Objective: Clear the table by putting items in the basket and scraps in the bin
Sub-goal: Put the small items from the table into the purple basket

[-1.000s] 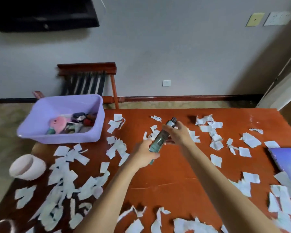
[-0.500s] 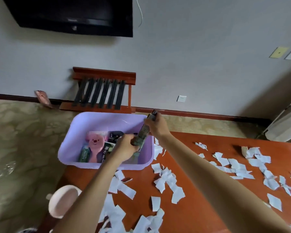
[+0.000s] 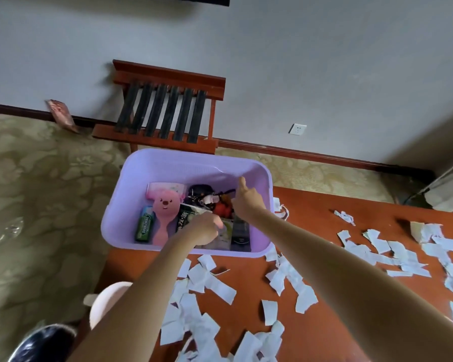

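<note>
A lilac basket (image 3: 141,231) stands on the far left corner of the red-brown table (image 3: 246,291). Inside lie a pink bear-faced brush (image 3: 164,218), a green gum pack (image 3: 144,226), snack packets and small dark items. The dark tube (image 3: 241,232) lies on the basket floor at its right side. My right hand (image 3: 247,201) hovers over the tube's far end with the thumb raised; its fingers are hidden. My left hand (image 3: 205,228) is inside the basket just left of the tube, fingers loosely curled, apart from it. White paper scraps (image 3: 212,280) litter the table.
A pale round bin (image 3: 105,301) stands on the floor by the table's left edge, with a dark rounded thing (image 3: 42,343) below it. A wooden luggage rack (image 3: 165,108) is against the wall behind the basket. Patterned carpet spreads to the left.
Both hands carried the tube from the table's middle to the basket and lowered it inside. The tube now lies on the basket floor and my left hand has let go of it.
</note>
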Action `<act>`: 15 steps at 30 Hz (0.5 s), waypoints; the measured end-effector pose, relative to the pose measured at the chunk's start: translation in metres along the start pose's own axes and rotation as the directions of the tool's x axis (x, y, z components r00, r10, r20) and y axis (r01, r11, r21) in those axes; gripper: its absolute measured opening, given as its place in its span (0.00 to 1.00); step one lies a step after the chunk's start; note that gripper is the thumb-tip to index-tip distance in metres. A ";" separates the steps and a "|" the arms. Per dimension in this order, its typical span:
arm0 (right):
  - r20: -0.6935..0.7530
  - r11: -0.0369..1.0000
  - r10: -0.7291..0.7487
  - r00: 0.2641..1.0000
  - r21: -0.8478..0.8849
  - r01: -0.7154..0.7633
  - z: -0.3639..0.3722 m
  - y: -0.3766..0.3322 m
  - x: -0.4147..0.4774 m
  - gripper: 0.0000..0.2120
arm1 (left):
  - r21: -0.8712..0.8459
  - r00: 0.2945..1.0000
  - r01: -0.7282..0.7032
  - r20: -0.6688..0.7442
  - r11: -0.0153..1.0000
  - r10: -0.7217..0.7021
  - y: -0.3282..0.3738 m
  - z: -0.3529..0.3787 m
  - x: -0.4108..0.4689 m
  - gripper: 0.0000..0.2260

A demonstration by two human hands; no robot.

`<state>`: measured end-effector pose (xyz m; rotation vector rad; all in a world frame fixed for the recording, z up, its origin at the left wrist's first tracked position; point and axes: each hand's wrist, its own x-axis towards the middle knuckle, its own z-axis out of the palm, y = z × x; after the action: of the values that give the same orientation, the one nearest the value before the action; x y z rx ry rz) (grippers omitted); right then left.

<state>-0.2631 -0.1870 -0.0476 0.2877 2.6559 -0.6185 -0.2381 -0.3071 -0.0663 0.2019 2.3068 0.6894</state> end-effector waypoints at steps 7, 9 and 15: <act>0.130 0.992 0.030 0.991 -0.126 -0.014 0.002 0.003 -0.006 0.25 | 0.035 0.997 0.037 0.068 0.999 -0.039 0.000 0.002 0.004 0.14; 0.164 0.988 0.003 0.986 -0.150 0.022 0.002 0.004 -0.012 0.23 | 0.048 0.997 0.038 0.069 0.998 -0.041 0.001 0.003 0.003 0.14; 0.151 0.992 -0.037 0.988 -0.114 0.054 -0.009 0.007 -0.044 0.18 | 0.015 0.998 0.041 -0.057 0.999 -0.040 0.018 0.004 -0.009 0.10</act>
<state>-0.2242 -0.1815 -0.0239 0.1419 2.5487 -0.4757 -0.2294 -0.2935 -0.0539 0.1438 2.3650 0.6641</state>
